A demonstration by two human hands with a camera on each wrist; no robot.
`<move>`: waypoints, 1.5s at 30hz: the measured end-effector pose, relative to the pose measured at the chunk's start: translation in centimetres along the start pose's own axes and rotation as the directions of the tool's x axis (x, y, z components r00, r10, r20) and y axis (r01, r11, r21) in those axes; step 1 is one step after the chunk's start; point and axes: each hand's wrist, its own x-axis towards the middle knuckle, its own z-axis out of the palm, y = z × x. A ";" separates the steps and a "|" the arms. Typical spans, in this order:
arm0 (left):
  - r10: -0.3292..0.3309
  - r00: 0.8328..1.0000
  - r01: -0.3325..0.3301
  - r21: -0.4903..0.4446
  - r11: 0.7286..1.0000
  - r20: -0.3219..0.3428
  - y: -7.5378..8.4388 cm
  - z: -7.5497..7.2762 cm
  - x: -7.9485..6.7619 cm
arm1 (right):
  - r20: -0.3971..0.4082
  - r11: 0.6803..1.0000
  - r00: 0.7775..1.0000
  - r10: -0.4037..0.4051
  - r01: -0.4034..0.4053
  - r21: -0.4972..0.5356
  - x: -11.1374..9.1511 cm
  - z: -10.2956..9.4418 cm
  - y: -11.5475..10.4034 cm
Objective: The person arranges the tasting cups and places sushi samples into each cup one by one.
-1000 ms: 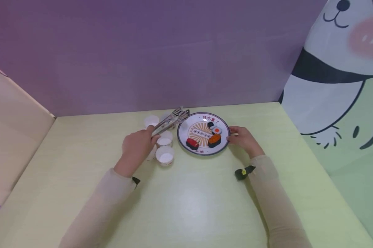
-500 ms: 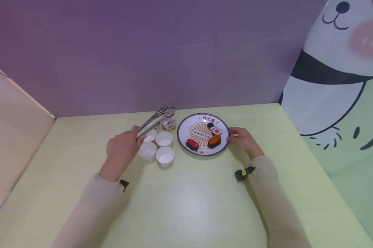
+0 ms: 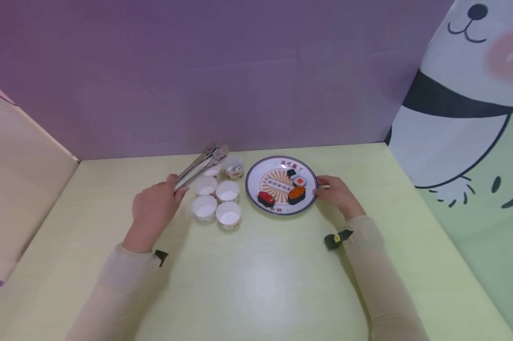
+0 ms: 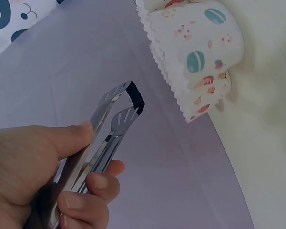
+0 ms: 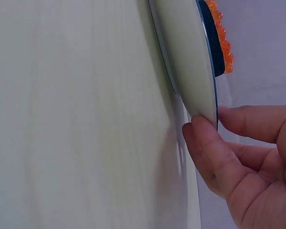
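Observation:
My left hand [image 3: 154, 204] grips a pair of metal tongs [image 3: 199, 166] and holds them raised at the left of the white paper cups [image 3: 228, 215]. In the left wrist view the slotted tong ends stand close together, with a dark strip at their tips. Printed sides of the cups [image 4: 195, 43] show close to the tongs there. My right hand [image 3: 334, 194] pinches the rim of a white plate [image 3: 256, 177] between thumb and fingers. On the plate are red-topped sushi [image 3: 266, 199], orange-topped sushi [image 3: 296, 194], a white roll [image 3: 300, 181] and a small dark piece.
The cups stand in a cluster just left of the plate. Behind them rises a purple wall [image 3: 239, 85] along the table's [image 3: 256, 284] far edge. A panda picture covers the right wall [image 3: 456, 137]. A dark strap piece [image 3: 334, 240] hangs by the right wrist.
My left hand and the tongs have moved left, from beside the plate's edge to the far side of the cups, uncovering more cups. My right hand stays at the plate's rim.

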 end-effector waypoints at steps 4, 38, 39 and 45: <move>-0.016 1.000 0.016 -0.006 1.000 -0.024 -0.5 -0.2 -0.3 | -0.006 1.000 1.000 0.002 -0.003 -0.016 0.0 0.0 0.0; -0.024 0.992 0.024 0.006 1.000 0.123 -2.0 1.5 -0.5 | 0.014 0.999 1.000 0.012 -0.013 0.036 0.2 0.0 0.3; -0.025 0.992 0.024 0.008 1.000 0.125 -1.9 1.5 -0.5 | 0.014 0.999 1.000 0.015 -0.016 0.034 0.2 0.0 0.2; -0.026 0.991 0.025 0.012 1.000 0.129 -2.0 1.8 -0.5 | 0.011 0.999 1.000 0.025 -0.025 0.027 0.2 0.1 0.2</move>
